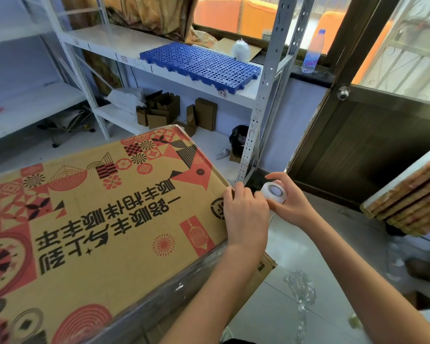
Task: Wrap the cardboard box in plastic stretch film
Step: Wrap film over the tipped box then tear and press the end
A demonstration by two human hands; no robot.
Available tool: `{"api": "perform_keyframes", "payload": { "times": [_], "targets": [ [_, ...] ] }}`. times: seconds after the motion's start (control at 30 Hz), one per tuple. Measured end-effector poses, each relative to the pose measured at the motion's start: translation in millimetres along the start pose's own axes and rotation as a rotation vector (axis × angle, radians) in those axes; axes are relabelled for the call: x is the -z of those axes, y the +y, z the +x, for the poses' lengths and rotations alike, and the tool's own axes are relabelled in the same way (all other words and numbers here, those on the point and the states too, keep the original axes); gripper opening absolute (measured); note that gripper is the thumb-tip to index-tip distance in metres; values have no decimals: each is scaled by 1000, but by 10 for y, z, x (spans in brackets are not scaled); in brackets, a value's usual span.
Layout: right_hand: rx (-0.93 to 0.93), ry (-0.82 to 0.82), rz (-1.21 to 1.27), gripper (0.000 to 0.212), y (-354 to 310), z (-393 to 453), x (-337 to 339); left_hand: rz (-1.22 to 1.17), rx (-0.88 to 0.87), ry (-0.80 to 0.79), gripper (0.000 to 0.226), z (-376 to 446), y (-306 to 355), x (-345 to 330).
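At the right end of the cardboard box, by its far-right corner, both hands work close together. The box lies big and flat w/ its printed face up, filling the lower left of the view; what it rests on can't be made out. The left hand lies on the box's right edge, fingers curled down over the corner, apparently pinning the film end, tho the film under the palm isn't visible. The right hand is just beside it, fingers wrapped round a small white roll of stretch film, core facing the camera. Clear film already lies shiny along the box's near side, so some wrap is on. Risks, as I judge them: the free end is probably held only by pressure at that corner, so if the left hand lifts before the film bites on itself, the end peels off & the layer goes slack. The roll is small and held in one hand; pulling hard round the sharp corner could tear or neck the film, or the roll could slip out. Crumpled film scrap on the floor right by the person could snag a foot while moving round the box. The shelf post stands near the far corner, so room to pass the roll there looks tight.
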State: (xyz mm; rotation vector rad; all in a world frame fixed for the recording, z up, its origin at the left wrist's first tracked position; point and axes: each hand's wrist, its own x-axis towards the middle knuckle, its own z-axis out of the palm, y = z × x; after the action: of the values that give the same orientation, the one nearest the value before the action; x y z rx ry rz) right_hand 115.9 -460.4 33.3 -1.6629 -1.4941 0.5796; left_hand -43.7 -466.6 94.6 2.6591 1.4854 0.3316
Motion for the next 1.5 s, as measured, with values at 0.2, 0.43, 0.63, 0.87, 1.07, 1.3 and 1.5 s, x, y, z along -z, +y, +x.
{"api": "perform_keyframes", "payload": {
  "times": [0.2, 0.43, 0.63, 0.87, 1.07, 1.3, 1.5],
  "targets": [
    [12, 81, 79, 61, 53, -209, -141, 60, -62, -36, 13, 15, 54, -56],
    [-54, 134, -18, 54, 150, -310, -170, -37, -55, 22, 22, -9, 46, -107],
    [-53, 89, 6, 53, 163, -310, -118, -166, -27, 83, 37, -31, 52, -132],
    [-92, 74, 125, 58, 117, -295, -80, -89, -68, 44, 19, -46, 34, -141],
    [-84, 35, 172, 50, 88, -294, -62, -166, -76, 58, 16, -57, 60, -150],
    [-90, -27, 204, 44, 85, -268, 40, -234, -41, 47, 25, -26, 23, -144],
    [-75, 17, 165, 39, 59, -254, 8, -136, -35, 31, 27, -17, 46, -141]
  ]
}}
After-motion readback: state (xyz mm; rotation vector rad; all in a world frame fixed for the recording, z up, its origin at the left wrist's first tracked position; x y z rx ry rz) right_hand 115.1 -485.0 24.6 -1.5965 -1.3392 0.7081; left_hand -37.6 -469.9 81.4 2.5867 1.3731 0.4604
